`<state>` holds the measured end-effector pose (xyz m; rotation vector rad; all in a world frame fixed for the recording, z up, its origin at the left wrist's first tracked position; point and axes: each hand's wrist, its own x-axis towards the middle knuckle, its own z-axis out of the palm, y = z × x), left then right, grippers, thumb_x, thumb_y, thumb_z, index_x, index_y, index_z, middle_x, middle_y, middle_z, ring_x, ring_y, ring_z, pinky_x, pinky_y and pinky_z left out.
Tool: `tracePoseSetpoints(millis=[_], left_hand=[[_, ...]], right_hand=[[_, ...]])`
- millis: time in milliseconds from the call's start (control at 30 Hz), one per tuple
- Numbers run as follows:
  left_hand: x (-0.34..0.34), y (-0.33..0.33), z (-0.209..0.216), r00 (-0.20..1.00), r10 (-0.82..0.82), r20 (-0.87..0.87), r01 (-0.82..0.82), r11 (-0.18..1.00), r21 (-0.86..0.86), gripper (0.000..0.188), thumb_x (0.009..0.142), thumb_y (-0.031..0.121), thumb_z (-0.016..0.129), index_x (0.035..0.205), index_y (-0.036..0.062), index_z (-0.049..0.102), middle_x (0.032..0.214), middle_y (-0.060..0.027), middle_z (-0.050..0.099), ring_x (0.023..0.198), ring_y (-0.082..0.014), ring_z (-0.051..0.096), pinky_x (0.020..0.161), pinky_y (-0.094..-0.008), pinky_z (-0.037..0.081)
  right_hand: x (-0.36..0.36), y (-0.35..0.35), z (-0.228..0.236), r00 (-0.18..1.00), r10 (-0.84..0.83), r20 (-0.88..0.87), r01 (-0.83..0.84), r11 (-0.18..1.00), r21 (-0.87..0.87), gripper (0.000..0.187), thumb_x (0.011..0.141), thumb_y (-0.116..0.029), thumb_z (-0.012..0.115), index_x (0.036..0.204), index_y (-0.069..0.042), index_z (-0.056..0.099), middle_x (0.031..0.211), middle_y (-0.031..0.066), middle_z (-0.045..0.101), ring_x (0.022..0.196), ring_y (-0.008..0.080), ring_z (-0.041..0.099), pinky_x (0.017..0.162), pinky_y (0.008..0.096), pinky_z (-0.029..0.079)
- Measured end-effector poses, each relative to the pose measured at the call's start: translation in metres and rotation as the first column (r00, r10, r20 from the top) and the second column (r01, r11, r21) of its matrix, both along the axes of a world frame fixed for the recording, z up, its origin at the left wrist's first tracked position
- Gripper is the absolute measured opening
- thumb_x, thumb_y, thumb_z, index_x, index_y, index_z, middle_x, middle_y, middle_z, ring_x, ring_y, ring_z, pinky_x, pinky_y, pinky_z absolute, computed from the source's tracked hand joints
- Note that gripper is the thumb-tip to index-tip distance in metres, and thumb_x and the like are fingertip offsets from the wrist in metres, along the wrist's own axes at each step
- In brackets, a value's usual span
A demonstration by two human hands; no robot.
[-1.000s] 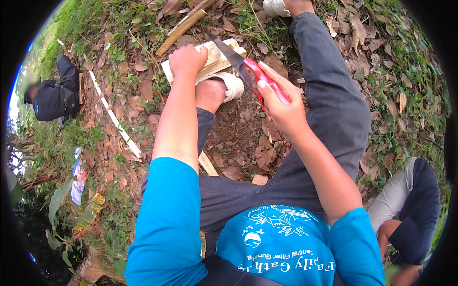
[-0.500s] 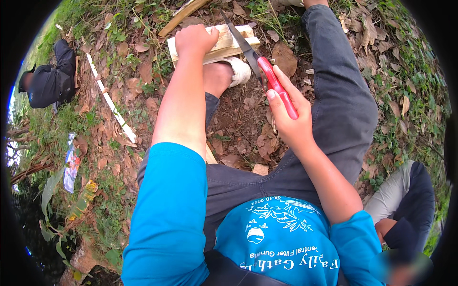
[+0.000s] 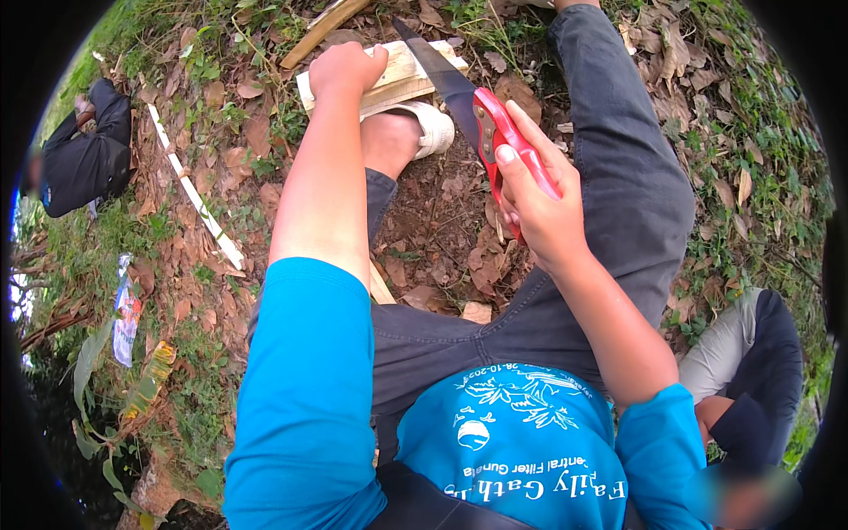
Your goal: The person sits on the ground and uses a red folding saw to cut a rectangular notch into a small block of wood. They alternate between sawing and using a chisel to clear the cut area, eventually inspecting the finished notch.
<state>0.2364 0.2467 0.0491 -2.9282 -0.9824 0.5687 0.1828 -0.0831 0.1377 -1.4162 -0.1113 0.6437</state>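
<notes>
My left hand [image 3: 347,71] grips the pale piece of wood [image 3: 411,75], fingers curled over its left part. The wood lies above my foot in a light-coloured shoe [image 3: 433,128]. In my right hand [image 3: 543,199] is a pruning saw [image 3: 449,84] with a red handle, my thumb lying along the handle's side. The saw's dark blade points up and left, and its flat face shows. It passes over the right part of the wood; whether its teeth touch the wood, I cannot tell.
A longer wooden strip [image 3: 322,34] lies beyond the wood, and a thin white stick [image 3: 194,190] lies to the left. Plastic packaging [image 3: 126,322] sits at the far left. One person [image 3: 88,159] is at left, another [image 3: 751,380] at lower right. Dry leaves and grass cover the ground.
The saw has rolled in my right hand, so the blade's flat face and more of the red handle now show. My left hand keeps its hold on the wood.
</notes>
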Motion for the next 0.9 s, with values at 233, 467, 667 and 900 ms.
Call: tracePoseSetpoints(millis=[233, 467, 667, 900], left_hand=[[-0.006, -0.001, -0.003, 0.999, -0.022, 0.035, 0.02, 0.999, 0.038, 0.066, 0.096, 0.057, 0.041, 0.116, 0.0061, 0.078, 0.115, -0.0197, 0.076, 0.108, -0.0338, 0.073, 0.094, -0.0466, 0.055], [0.0, -0.009, -0.002, 0.996, -0.068, 0.052, 0.063, 0.995, 0.08, 0.067, 0.096, 0.059, 0.042, 0.109, 0.0049, 0.08, 0.107, -0.0207, 0.077, 0.101, -0.0369, 0.074, 0.09, -0.0485, 0.057], [-0.008, -0.003, -0.007, 0.998, -0.037, 0.043, 0.033, 0.994, 0.104, 0.066, 0.096, 0.059, 0.042, 0.109, 0.007, 0.08, 0.107, -0.0187, 0.077, 0.104, -0.0345, 0.074, 0.091, -0.0469, 0.055], [0.004, -0.006, 0.002, 1.0, 0.019, -0.011, -0.018, 0.997, 0.074, 0.071, 0.095, 0.062, 0.042, 0.12, 0.0055, 0.077, 0.12, -0.0215, 0.074, 0.114, -0.0354, 0.071, 0.096, -0.0476, 0.055]], right_hand=[[-0.022, -0.059, 0.061, 0.997, 0.067, -0.045, -0.072, 0.992, -0.102, 0.057, 0.104, -0.019, 0.064, 0.155, 0.0, 0.045, 0.089, 0.0009, 0.06, 0.067, 0.004, 0.047, 0.062, 0.0222, 0.04], [0.006, 0.02, -0.003, 0.978, 0.008, 0.207, 0.008, 0.997, -0.077, 0.047, 0.098, -0.012, 0.068, 0.142, 0.003, 0.059, 0.129, 0.0174, 0.07, 0.111, 0.0145, 0.065, 0.097, 0.0285, 0.05], [-0.002, 0.004, -0.046, 0.984, 0.043, 0.17, -0.033, 0.998, -0.061, 0.052, 0.098, -0.007, 0.067, 0.148, -0.003, 0.056, 0.129, 0.0152, 0.071, 0.11, 0.015, 0.068, 0.095, 0.0292, 0.052], [-0.044, 0.013, -0.054, 0.9, 0.297, 0.32, -0.193, 0.928, -0.318, 0.067, 0.098, -0.005, 0.065, 0.16, -0.016, 0.041, 0.125, 0.029, 0.067, 0.102, 0.0399, 0.073, 0.087, 0.0369, 0.056]])
